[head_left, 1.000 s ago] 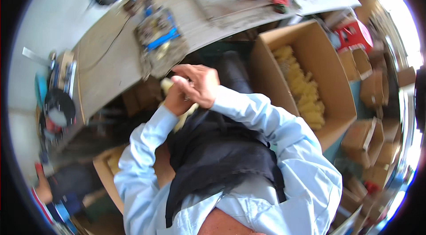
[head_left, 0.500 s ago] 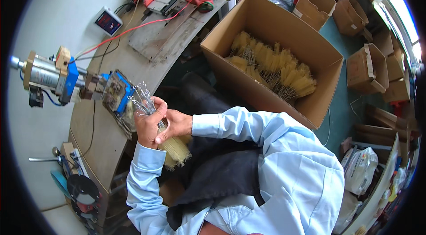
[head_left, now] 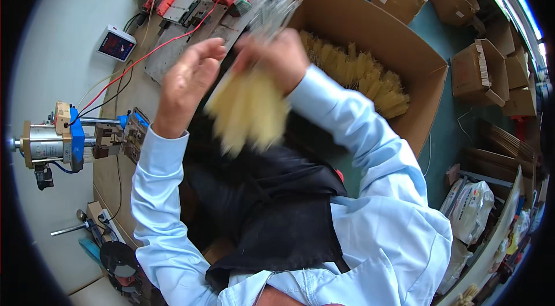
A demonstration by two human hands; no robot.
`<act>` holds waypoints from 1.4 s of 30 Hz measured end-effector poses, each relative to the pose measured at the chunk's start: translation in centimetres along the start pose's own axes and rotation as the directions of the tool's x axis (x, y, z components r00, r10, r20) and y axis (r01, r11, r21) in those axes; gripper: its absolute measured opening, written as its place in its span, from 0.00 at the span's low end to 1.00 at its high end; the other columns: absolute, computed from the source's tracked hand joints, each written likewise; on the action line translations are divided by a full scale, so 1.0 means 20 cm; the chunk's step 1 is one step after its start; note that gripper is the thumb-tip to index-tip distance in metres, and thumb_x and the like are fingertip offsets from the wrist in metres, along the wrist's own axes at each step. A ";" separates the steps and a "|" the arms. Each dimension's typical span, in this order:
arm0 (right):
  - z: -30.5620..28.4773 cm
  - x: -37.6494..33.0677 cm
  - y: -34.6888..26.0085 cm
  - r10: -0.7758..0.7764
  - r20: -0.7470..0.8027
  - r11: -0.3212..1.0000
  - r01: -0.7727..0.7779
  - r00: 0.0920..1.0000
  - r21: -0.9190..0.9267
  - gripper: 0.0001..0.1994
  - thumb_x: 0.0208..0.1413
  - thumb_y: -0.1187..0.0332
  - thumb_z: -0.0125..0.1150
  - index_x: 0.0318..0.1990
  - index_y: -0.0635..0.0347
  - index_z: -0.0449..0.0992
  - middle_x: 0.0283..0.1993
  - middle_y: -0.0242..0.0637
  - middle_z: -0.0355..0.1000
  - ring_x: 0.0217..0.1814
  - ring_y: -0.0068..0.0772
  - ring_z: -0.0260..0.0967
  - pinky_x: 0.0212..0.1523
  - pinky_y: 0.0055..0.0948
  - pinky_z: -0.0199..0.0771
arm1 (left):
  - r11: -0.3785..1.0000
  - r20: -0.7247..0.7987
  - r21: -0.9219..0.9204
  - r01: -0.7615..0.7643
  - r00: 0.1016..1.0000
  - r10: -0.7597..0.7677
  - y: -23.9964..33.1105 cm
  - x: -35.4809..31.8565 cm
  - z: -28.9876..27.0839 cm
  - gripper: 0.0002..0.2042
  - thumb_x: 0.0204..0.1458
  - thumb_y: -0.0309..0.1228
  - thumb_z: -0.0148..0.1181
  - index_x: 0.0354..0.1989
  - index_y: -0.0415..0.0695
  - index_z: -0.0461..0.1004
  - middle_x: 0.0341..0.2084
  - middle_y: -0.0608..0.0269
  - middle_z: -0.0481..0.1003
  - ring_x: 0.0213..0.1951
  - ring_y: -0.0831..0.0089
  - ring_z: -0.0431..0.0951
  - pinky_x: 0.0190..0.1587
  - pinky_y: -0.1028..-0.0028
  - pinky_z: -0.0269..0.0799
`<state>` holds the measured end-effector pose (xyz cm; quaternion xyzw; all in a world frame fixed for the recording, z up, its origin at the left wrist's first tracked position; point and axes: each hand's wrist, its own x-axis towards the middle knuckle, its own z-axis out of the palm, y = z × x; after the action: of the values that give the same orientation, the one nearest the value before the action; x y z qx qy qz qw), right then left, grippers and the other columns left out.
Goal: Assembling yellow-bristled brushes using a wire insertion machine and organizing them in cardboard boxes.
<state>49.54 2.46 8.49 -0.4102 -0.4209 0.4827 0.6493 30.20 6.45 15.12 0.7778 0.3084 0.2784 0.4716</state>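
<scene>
Person wears a light blue long-sleeved button shirt (head_left: pixel 370 213), cuffs at both wrists, under a black fabric apron (head_left: pixel 277 213) with thin straps; both hands bare.

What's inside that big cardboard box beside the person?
The cardboard box holds rows of pale yellow bristle bundles, like the blurred one in the right hand. The sleeve covers the box's near corner, so its contents there cannot be seen.
</scene>
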 end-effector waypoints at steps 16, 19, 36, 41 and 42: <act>-1.13 0.51 1.66 0.197 -0.781 0.476 -0.754 0.593 -0.453 0.45 0.47 0.29 0.54 0.44 0.75 0.78 0.49 0.62 0.74 0.56 0.56 0.71 0.57 0.43 0.68 | 0.381 0.365 0.865 -0.328 0.930 -0.028 -0.85 -0.38 -0.22 0.22 0.46 0.26 0.65 0.52 0.42 0.72 0.59 0.58 0.64 0.68 0.51 0.54 0.68 0.56 0.56; -0.80 0.51 1.76 0.350 -0.781 0.367 -0.842 0.518 -0.395 0.37 0.54 0.37 0.53 0.41 0.72 0.79 0.47 0.64 0.73 0.55 0.62 0.69 0.55 0.48 0.69 | 0.314 0.366 0.886 -0.340 0.930 -0.027 -0.90 -0.43 -0.30 0.17 0.49 0.22 0.60 0.50 0.43 0.75 0.59 0.62 0.65 0.68 0.51 0.54 0.68 0.55 0.57; -0.83 0.60 2.34 0.317 -0.825 0.146 -0.883 0.468 -0.446 0.29 0.63 0.44 0.43 0.42 0.64 0.79 0.43 0.55 0.77 0.46 0.59 0.75 0.47 0.52 0.74 | 0.324 0.363 0.887 -0.330 0.931 -0.047 -0.98 -0.39 -0.32 0.12 0.50 0.24 0.60 0.44 0.46 0.80 0.58 0.69 0.68 0.65 0.50 0.60 0.67 0.55 0.58; -0.81 0.60 2.24 0.347 -0.814 0.182 -0.885 0.465 -0.428 0.30 0.62 0.43 0.45 0.43 0.66 0.78 0.45 0.57 0.76 0.49 0.60 0.74 0.50 0.51 0.73 | 0.317 0.362 0.890 -0.329 0.931 -0.051 -0.96 -0.39 -0.32 0.12 0.50 0.24 0.60 0.44 0.45 0.79 0.57 0.68 0.68 0.66 0.51 0.60 0.67 0.55 0.59; -0.82 0.59 2.21 0.383 -0.773 0.195 -0.862 0.505 -0.467 0.30 0.62 0.43 0.46 0.44 0.67 0.78 0.47 0.57 0.75 0.51 0.60 0.73 0.52 0.50 0.72 | 0.325 0.354 0.889 -0.324 0.934 -0.038 -0.95 -0.39 -0.32 0.11 0.51 0.25 0.60 0.43 0.45 0.79 0.56 0.68 0.69 0.66 0.51 0.60 0.66 0.55 0.60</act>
<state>54.62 20.60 -36.35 -0.9069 -0.1928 0.3272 0.1826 16.29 11.19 -0.65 0.9632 0.2623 -0.0350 -0.0464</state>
